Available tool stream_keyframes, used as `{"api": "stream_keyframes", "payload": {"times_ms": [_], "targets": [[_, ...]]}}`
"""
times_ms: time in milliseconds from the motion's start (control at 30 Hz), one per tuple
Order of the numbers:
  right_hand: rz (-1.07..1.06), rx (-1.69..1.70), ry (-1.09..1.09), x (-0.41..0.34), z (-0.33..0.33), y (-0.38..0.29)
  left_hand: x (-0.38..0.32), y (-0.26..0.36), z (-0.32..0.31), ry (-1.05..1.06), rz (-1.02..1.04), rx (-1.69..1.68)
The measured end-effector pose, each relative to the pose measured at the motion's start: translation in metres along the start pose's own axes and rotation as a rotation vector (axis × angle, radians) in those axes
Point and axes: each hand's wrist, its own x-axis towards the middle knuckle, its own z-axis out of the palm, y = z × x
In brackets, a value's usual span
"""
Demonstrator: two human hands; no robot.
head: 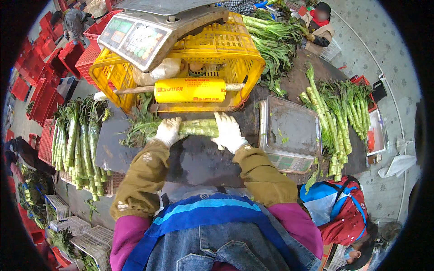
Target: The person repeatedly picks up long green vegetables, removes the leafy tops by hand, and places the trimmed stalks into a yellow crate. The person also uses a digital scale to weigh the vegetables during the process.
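A bundle of celtuce stems (198,127) lies crosswise on the dark tabletop (200,159) in front of me, its leafy tops (142,130) to the left. My left hand (168,130), in a white glove, grips it where the leaves meet the stems. My right hand (230,132), also gloved in white, holds the bundle's cut right end. Just beyond the bundle, a yellow roll of plastic wrap (190,90) hangs on a wooden stick (135,90) across the mouth of a yellow plastic crate (220,47).
A weighing scale (291,130) stands at right, beside piled celtuce (334,125). Another scale (145,37) sits on the crate. Celtuce bundles (79,145) rest at left near red crates (35,64). People work nearby: a co-worker (342,210) at lower right, another person (317,28) at upper right.
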Motion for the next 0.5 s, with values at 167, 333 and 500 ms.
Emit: {"api": "stream_keyframes", "payload": {"times_ms": [167,333,500], "targets": [[-0.042,0.478,-0.983,-0.004,-0.048,0.017,-0.024,0.001,-0.023,-0.574,0.098,-0.291],[-0.002,0.111,-0.279,0.014,-0.035,0.017,-0.002,0.008,0.011,0.132,0.316,0.179],[-0.052,0.388,-0.122,0.0,-0.009,-0.03,0.033,0.017,0.022,-0.248,0.124,0.136]]}}
